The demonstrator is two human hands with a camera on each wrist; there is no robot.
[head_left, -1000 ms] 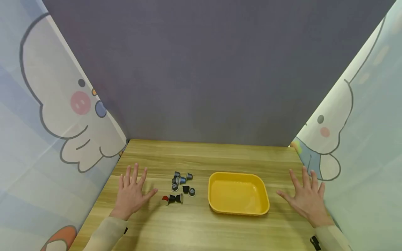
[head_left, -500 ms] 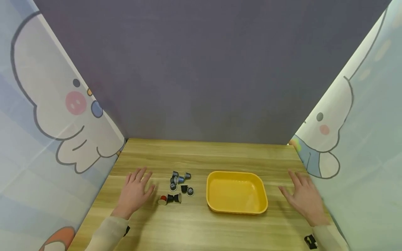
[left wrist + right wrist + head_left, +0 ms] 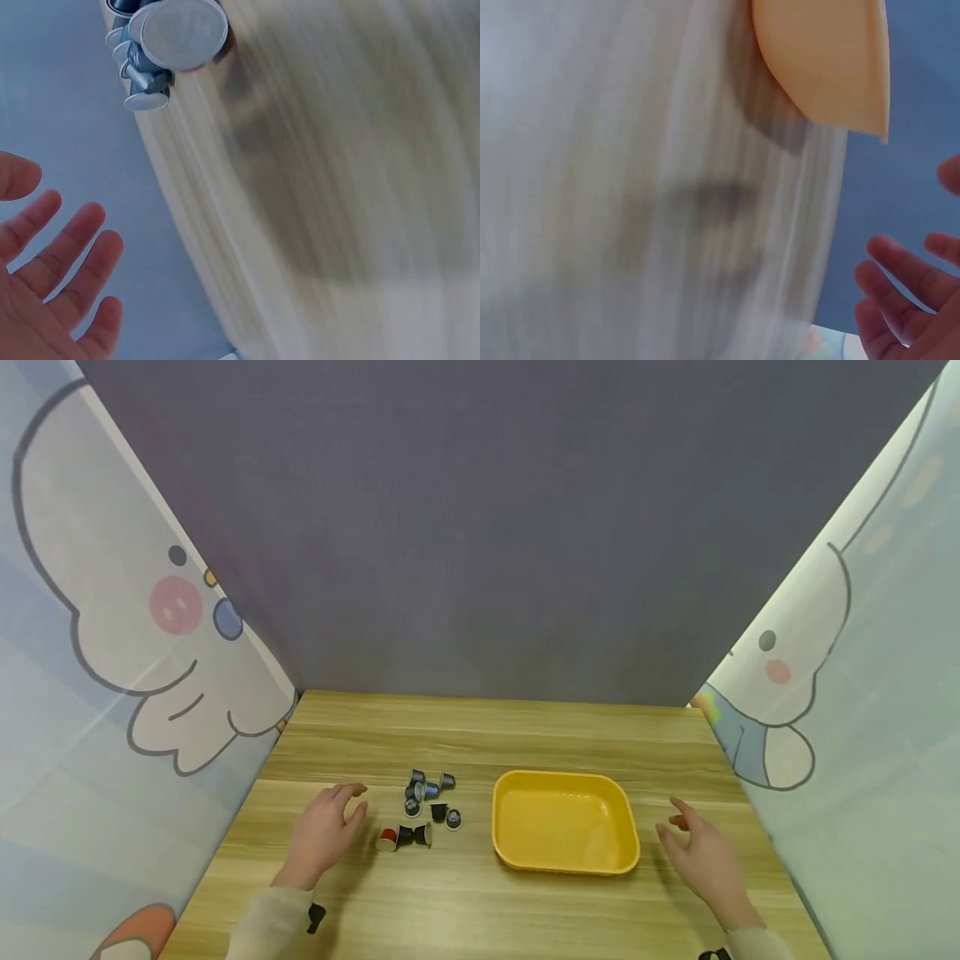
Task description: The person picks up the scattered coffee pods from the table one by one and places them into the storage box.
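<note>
Several small coffee capsules lie in a loose cluster on the wooden table, left of centre in the head view. Among them are a red capsule [image 3: 387, 839], a blue capsule [image 3: 431, 791] and a black capsule [image 3: 438, 812]. My left hand [image 3: 321, 837] hovers just left of the cluster, fingers loosely bent and holding nothing. In the left wrist view, a capsule's pale round lid [image 3: 184, 34] faces the camera. A yellow plastic basket [image 3: 566, 867] stands right of the capsules. To its right, my right hand [image 3: 703, 860] hovers with relaxed, bent fingers, also holding nothing.
The wooden table [image 3: 420, 910] ends at a dark grey panel [image 3: 480, 543] at the back. Cartoon-printed curtains [image 3: 82, 710] flank it on the left and right sides. Dark wrist straps [image 3: 316, 918] show at both cuffs.
Both hands had spread, straight fingers a second ago; the fingers are now closer together and bent. The right hand has come nearer to the basket. Capsules and basket lie as before.
</note>
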